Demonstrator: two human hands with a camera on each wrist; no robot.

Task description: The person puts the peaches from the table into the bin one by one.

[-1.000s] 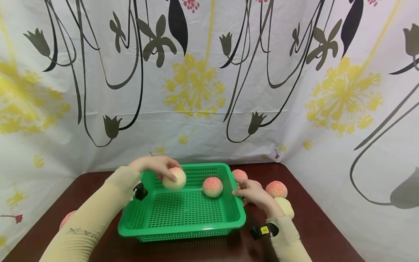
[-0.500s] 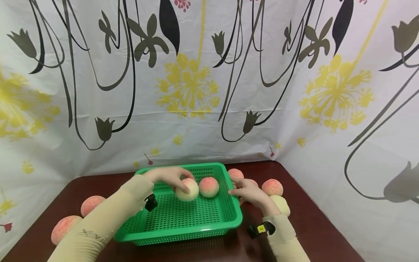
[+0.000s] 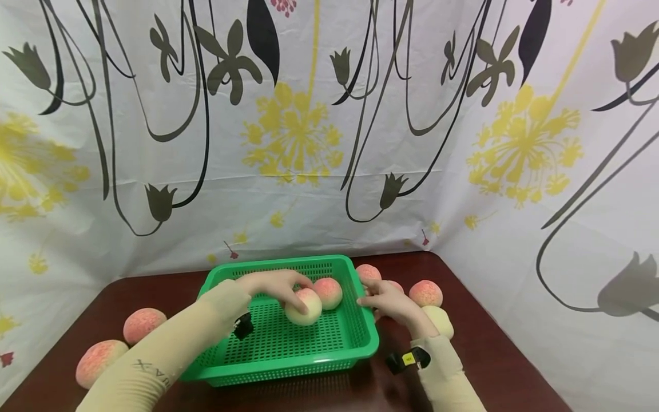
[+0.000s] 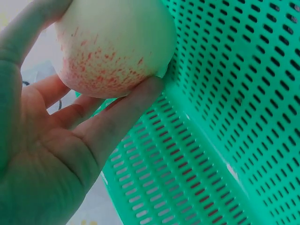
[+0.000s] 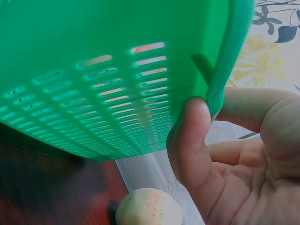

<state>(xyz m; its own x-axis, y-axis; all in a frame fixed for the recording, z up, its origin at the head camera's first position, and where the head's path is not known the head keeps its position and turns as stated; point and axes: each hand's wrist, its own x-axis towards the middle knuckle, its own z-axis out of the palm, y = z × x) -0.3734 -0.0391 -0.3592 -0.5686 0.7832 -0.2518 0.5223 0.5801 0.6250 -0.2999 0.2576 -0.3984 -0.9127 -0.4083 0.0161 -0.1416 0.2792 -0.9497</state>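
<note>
A green plastic basket (image 3: 288, 363) with slotted walls stands on the dark table. Inside it, my left hand (image 3: 275, 284) grips a pale peach (image 3: 304, 309) with a pink blush, thumb and fingers around its sides. Another peach (image 3: 328, 293) lies in the basket just behind and right of the held one. Seen from the left wrist, the held peach (image 4: 115, 47) is close to the slotted wall. My right hand (image 3: 388, 300) holds the basket's right rim; in the right wrist view the thumb and a finger of that hand (image 5: 243, 164) pinch the rim from either side.
Two peaches, one farther back (image 3: 145, 324) and one nearer (image 3: 100, 361), lie left of the basket beside my sleeve. Several more, including a pink one (image 3: 426, 293) and a pale one (image 3: 437, 321), sit around my right hand. A patterned curtain (image 3: 309, 229) rises behind the table.
My left hand has carried the peach rightward and lower in the basket, toward the other peach. The view has shifted slightly, uncovering the peaches at left. My right hand stays on the rim.
</note>
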